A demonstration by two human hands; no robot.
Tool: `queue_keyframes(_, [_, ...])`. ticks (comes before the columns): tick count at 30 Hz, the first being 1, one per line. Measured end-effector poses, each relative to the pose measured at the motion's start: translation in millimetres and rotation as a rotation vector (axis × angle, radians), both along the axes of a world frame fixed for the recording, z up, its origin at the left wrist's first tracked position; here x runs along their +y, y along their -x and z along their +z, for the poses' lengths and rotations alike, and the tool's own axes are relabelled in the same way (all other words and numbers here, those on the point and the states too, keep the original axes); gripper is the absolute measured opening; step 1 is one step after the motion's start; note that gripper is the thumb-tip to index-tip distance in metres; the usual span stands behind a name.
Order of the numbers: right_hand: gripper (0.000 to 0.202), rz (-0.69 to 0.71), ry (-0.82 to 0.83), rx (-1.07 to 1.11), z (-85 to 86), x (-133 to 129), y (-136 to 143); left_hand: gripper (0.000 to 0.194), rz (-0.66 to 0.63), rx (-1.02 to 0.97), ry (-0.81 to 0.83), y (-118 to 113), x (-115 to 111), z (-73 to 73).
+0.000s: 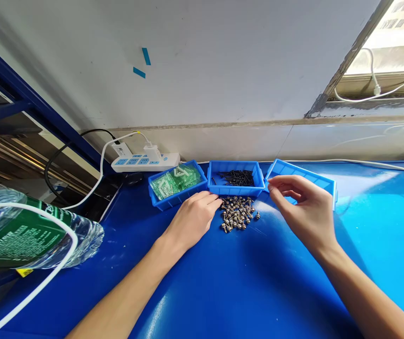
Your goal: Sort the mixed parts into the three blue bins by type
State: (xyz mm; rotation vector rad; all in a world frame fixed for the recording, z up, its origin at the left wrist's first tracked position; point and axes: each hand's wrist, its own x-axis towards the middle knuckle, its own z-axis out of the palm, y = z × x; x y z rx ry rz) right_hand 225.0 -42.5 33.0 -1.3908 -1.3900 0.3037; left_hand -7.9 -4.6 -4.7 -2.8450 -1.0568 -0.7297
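A pile of small metal screws point(237, 214) lies on the blue table in front of three blue bins. My left hand point(195, 215) rests at the pile's left edge, fingers together; what they hold, if anything, is hidden. Over the front left part of the right bin point(311, 175) is my right hand point(302, 207), its thumb and fingertips pinched, with nothing clearly visible between them. Black screws point(239, 178) fill part of the middle bin point(235, 190). The left bin point(178, 201) contains green packets point(178, 178).
A white power strip point(148, 163) with plugs and cables stands behind the left bin. At the far left lies a large clear bottle with a green label point(21, 235), a white cable point(68, 252) crossing in front. A wall point(202, 66) rises behind the table point(202, 292).
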Motion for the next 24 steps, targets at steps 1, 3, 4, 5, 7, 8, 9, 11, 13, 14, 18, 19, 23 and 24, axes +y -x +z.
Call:
queue_keyframes(1, [0.008, 0.014, -0.002, 0.000, -1.1, 0, 1, 0.031, 0.010, 0.012, 0.012, 0, 0, 0.4])
queue_keyframes(3, [0.008, 0.035, -0.010, 0.002, -3.5, 0, 3, 0.032, 0.028, 0.015, 0.049, 1, 0, 1.2])
queue_keyframes(4, [0.008, 0.044, -0.015, 0.002, -4.7, 0, 4, 0.032, 0.036, 0.005, 0.066, 2, 0, 1.5])
queue_keyframes(5, [0.007, 0.053, -0.021, 0.001, -5.9, 1, 4, 0.031, 0.042, -0.011, 0.081, 2, 0, 1.8])
queue_keyframes(7, [0.007, 0.065, -0.030, 0.002, -7.9, 1, 4, 0.031, 0.059, -0.064, 0.106, 4, 1, 2.5])
queue_keyframes(8, [0.006, 0.069, -0.032, 0.002, -8.5, 1, 4, 0.030, 0.067, -0.093, 0.120, 5, 1, 2.9])
queue_keyframes(9, [0.006, 0.073, -0.034, 0.000, -8.9, 1, 4, 0.029, 0.071, -0.119, 0.133, 6, 2, 3.5])
queue_keyframes(11, [0.007, 0.088, -0.035, -0.011, -9.1, 1, 5, 0.027, 0.068, -0.160, 0.143, 6, 3, 4.9])
queue_keyframes(13, [0.007, 0.111, -0.039, -0.025, -9.0, 1, 6, 0.025, 0.049, -0.194, 0.129, 6, 4, 6.6])
queue_keyframes(14, [0.007, 0.123, -0.039, -0.032, -9.0, 1, 7, 0.024, 0.040, -0.217, 0.118, 6, 4, 7.6])
queue_keyframes(18, [0.008, 0.165, -0.034, -0.055, -10.1, 0, 10, 0.022, 0.022, -0.333, 0.137, 2, 1, 12.8])
queue_keyframes(19, [0.008, 0.174, -0.030, -0.057, -10.5, -1, 11, 0.021, 0.024, -0.368, 0.166, 0, 0, 14.2])
queue_keyframes(23, [0.008, 0.258, 0.013, -0.037, -11.5, -3, 15, 0.018, 0.060, -0.567, 0.392, -7, -5, 18.5])
queue_keyframes(24, [0.009, 0.300, 0.043, -0.021, -11.5, -4, 16, 0.015, 0.067, -0.637, 0.476, -9, -5, 19.2])
